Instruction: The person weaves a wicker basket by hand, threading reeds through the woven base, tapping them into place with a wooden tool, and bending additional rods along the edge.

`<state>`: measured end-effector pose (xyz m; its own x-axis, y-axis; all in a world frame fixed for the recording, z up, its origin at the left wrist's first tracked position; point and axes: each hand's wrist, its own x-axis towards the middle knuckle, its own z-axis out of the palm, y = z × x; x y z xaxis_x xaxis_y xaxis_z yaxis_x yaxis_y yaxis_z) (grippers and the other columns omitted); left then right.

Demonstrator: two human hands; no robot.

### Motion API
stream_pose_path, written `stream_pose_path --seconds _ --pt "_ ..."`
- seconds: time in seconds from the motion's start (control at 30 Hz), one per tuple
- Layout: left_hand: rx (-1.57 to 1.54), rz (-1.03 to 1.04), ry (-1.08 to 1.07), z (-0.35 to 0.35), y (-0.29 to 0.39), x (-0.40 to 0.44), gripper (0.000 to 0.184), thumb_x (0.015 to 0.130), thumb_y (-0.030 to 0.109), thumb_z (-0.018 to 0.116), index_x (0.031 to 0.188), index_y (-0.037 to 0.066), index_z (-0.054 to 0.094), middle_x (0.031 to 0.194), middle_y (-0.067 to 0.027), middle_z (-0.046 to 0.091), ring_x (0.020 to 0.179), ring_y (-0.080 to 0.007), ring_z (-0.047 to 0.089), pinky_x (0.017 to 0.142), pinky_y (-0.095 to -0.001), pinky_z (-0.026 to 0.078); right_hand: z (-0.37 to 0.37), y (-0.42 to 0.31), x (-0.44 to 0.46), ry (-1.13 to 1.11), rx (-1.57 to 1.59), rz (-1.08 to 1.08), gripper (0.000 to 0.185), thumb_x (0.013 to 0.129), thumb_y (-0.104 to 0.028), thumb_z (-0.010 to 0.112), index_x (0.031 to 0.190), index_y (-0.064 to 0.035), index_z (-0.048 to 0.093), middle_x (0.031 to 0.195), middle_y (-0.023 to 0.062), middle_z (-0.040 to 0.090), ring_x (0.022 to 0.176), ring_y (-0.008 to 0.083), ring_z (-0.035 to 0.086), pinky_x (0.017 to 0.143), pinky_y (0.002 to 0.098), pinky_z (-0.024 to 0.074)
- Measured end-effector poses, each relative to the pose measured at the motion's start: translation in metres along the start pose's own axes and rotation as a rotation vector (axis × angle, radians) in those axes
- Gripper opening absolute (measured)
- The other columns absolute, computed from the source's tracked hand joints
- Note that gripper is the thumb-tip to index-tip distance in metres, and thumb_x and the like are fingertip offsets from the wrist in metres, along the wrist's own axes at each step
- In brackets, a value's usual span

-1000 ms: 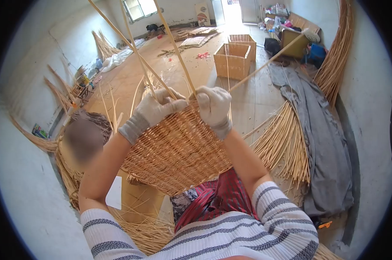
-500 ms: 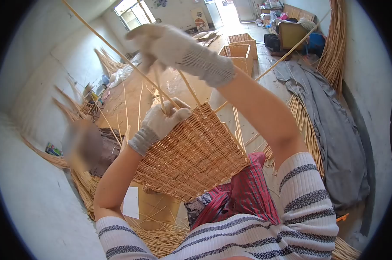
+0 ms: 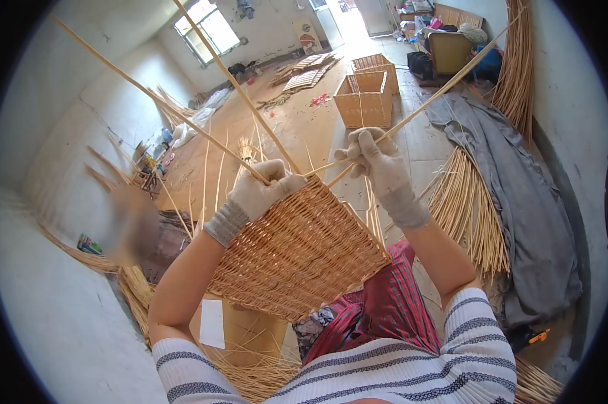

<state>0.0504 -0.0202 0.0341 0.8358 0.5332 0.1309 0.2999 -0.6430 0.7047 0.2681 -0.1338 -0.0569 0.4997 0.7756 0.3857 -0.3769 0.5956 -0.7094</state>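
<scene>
- With left hand [image 3: 263, 190], gloved: curled closed on the upper edge of the woven wicker piece [image 3: 304, 249], beside a slanting rod [image 3: 109, 62].
- With right hand [image 3: 379, 161], gloved: pinching long rods [image 3: 445, 87] between fingers, near the piece's upper right corner, off the weave.
- Since the earlier frame: right hand brought down from above the left hand and over to the right; left hand still at the edge.
- Under the piece: red plaid cloth [image 3: 398, 303] across the lap.
- Around, on the floor [image 3: 300, 124]: two open woven boxes [image 3: 363, 108], fanned rod bundle [image 3: 467, 212], grey cloth [image 3: 519, 202].
- Beyond: window [image 3: 206, 30] and bright doorway [image 3: 349, 25].
</scene>
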Motion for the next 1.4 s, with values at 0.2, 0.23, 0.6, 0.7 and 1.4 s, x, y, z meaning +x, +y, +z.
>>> stream_pose_path --seconds 0.2,0.23,0.6,0.7,1.4 --pt "0.096 -0.177 0.014 0.017 0.023 0.01 0.031 0.092 0.034 0.072 0.088 0.004 0.07 0.077 0.0034 0.063 0.071 -0.0047 0.052 0.063 -0.0232 0.045 0.006 0.003 -0.013 0.083 -0.129 -0.189 0.017 0.102 -0.02 0.056 0.104 -0.0045 0.062 0.082 0.0029 0.068 0.079 0.0142 0.071 0.059 0.0243 0.0539" --pt "0.081 -0.223 0.019 0.018 0.024 0.01 0.031 0.092 0.035 0.071 0.089 0.004 0.071 0.077 0.003 0.064 0.071 -0.0049 0.054 0.064 -0.0238 0.046 0.014 -0.002 -0.017 0.123 -0.208 -0.23 0.015 0.101 -0.019 0.057 0.101 -0.005 0.064 0.081 0.0034 0.068 0.075 0.0128 0.07 0.06 0.0256 0.0541" --pt "-0.008 0.142 0.127 0.023 0.01 0.008 0.039 0.085 0.031 0.079 0.11 0.004 0.064 0.09 -0.0065 0.069 0.083 -0.0127 0.064 0.073 -0.0295 0.052 0.065 0.066 0.13 -0.537 -1.452 -0.716 0.037 0.095 -0.039 0.06 0.099 -0.0039 0.071 0.085 0.0162 0.07 0.082 0.0272 0.07 0.074 0.0397 0.0532" --pt "-0.024 0.168 0.115 0.026 0.012 0.004 0.034 0.086 0.025 0.078 0.111 0.005 0.066 0.095 -0.0083 0.07 0.087 -0.0122 0.064 0.076 -0.0289 0.052 0.072 0.044 0.122 -0.7 -1.239 -0.068 0.05 0.093 -0.05 0.057 0.092 -0.0021 0.072 0.088 0.017 0.071 0.084 0.0308 0.07 0.077 0.0428 0.0538" --pt "0.025 0.044 -0.03 0.045 0.053 0.008 0.024 0.095 0.017 0.067 0.113 0.004 0.059 0.081 -0.0005 0.064 0.072 -0.0056 0.057 0.064 -0.0234 0.047 0.002 -0.046 -0.003 -0.108 -0.016 0.084 0.037 0.106 -0.033 0.046 0.123 -0.0007 0.054 0.075 0.0043 0.066 0.065 0.0056 0.062 0.042 0.0149 0.0386"
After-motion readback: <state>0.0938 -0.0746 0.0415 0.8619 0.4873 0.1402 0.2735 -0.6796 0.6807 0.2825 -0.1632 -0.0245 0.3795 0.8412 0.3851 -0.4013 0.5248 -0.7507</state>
